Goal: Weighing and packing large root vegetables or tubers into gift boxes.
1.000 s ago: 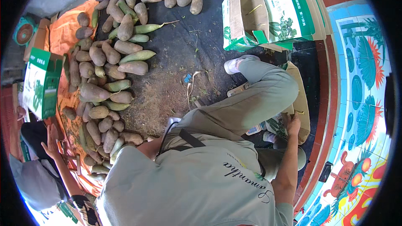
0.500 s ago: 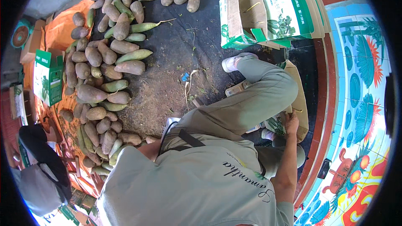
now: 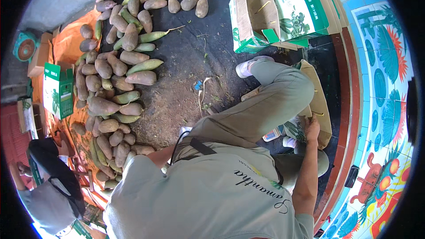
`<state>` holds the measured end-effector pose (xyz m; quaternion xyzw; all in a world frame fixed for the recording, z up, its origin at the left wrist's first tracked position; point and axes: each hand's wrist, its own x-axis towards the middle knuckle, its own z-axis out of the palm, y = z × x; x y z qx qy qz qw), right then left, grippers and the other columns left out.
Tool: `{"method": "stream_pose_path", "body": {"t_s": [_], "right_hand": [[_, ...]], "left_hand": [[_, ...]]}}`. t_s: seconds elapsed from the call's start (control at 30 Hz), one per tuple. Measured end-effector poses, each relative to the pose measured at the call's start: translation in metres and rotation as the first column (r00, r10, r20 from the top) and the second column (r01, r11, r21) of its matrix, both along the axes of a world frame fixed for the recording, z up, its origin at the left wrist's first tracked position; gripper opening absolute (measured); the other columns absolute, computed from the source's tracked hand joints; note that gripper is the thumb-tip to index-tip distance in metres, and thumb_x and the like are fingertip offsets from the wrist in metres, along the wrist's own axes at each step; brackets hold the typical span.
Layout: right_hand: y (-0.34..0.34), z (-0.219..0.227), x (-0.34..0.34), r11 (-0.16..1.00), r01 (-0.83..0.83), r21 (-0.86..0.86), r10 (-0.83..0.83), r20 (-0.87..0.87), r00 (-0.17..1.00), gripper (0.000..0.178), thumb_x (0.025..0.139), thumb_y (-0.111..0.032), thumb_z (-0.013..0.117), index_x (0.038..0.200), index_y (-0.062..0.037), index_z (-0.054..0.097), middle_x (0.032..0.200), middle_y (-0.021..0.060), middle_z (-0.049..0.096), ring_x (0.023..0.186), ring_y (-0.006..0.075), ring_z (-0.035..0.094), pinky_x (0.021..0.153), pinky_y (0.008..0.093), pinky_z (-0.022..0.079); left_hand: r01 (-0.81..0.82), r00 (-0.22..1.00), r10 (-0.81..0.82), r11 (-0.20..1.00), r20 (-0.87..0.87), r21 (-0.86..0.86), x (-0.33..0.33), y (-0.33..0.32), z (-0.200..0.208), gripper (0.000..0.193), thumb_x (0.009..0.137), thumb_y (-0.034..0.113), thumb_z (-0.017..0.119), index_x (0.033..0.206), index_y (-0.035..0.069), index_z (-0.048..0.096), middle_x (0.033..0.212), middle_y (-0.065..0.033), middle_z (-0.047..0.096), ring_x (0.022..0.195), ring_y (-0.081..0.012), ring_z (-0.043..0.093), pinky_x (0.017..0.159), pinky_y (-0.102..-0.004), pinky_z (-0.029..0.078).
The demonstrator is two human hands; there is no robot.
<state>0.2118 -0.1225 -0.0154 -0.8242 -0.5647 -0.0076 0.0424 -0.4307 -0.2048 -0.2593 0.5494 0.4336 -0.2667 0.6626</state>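
My right hand [image 3: 312,129] is at the side of an open cardboard box [image 3: 322,101] beside my bent leg. Its fingers are closed over the box's edge, near a short yellow cord [image 3: 318,114]; the fingertips are partly hidden. Between the box and my leg shows a printed panel with green leaf pictures [image 3: 292,130]. Only a piece of my left forearm [image 3: 161,156] shows beside my shirt; the left hand is hidden behind my body and leg.
Large brown and green radish-like roots [image 3: 102,105] lie heaped along the left. Green-and-white cartons [image 3: 254,15] stand at the top right, and another carton [image 3: 58,90] at the left. Another person [image 3: 51,190] is at the lower left. A tiled wall [image 3: 380,84] runs along the right.
The view has shifted slightly, so the roots and left carton sit further right. My right hand stays at the box edge. A hand seen at the lower left is no longer visible.
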Motion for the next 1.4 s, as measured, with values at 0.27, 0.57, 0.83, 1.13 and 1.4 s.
{"method": "stream_pose_path", "body": {"t_s": [0.27,0.57,0.83,1.13,1.4], "right_hand": [[0.008,0.014,-0.016,0.999,0.053,0.003,-0.054,0.016,0.998,0.039,0.081,-0.016,0.061,0.115,0.0019,0.053,0.098,0.024,0.061,0.089,0.039,0.06,0.078,0.0431,0.048],[0.007,0.009,-0.015,0.997,0.076,0.006,-0.076,0.002,0.997,0.041,0.079,-0.012,0.062,0.117,-0.0014,0.051,0.103,0.0228,0.06,0.091,0.0367,0.06,0.079,0.042,0.048],[0.013,0.024,-0.029,0.992,0.126,-0.023,-0.127,-0.081,0.989,0.029,0.078,-0.012,0.062,0.105,-0.0039,0.053,0.093,0.019,0.062,0.085,0.0363,0.06,0.074,0.0429,0.048],[0.011,0.025,-0.035,0.998,0.053,0.045,-0.051,-0.047,0.998,0.032,0.078,-0.012,0.063,0.106,-0.0034,0.052,0.093,0.0189,0.061,0.087,0.0359,0.059,0.073,0.0433,0.047],[0.017,0.027,-0.041,0.987,0.043,0.158,-0.03,-0.084,0.996,0.027,0.073,-0.006,0.063,0.098,-0.0049,0.055,0.089,0.0147,0.061,0.084,0.0328,0.059,0.072,0.0413,0.048]], "left_hand": [[0.015,1.0,-0.015,1.0,-0.024,-0.013,-0.016,0.024,0.0,0.054,0.07,0.043,0.065,0.108,0.005,0.063,0.101,-0.0181,0.065,0.09,-0.0402,0.062,0.079,-0.0421,0.049],[0.718,0.651,-0.513,0.656,-0.559,0.234,0.009,0.152,0.1,0.037,0.066,0.033,0.071,0.094,0.009,0.069,0.1,-0.0112,0.067,0.092,-0.0289,0.064,0.075,-0.0381,0.052],[0.485,0.791,-0.005,0.616,-0.612,0.621,0.046,0.229,0.162,0.036,0.074,0.032,0.066,0.101,0.008,0.064,0.103,-0.0107,0.065,0.097,-0.0264,0.063,0.077,-0.0369,0.051],[0.41,0.782,0.068,0.693,-0.62,0.593,0.095,0.246,0.12,0.047,0.081,0.039,0.058,0.114,0.006,0.056,0.113,-0.0149,0.06,0.104,-0.0315,0.059,0.084,-0.0401,0.049],[0.293,0.802,0.181,0.711,-0.57,0.639,0.068,0.253,0.097,0.063,0.074,0.048,0.063,0.117,0.004,0.053,0.118,-0.0176,0.055,0.11,-0.0313,0.054,0.091,-0.0415,0.045]]}}
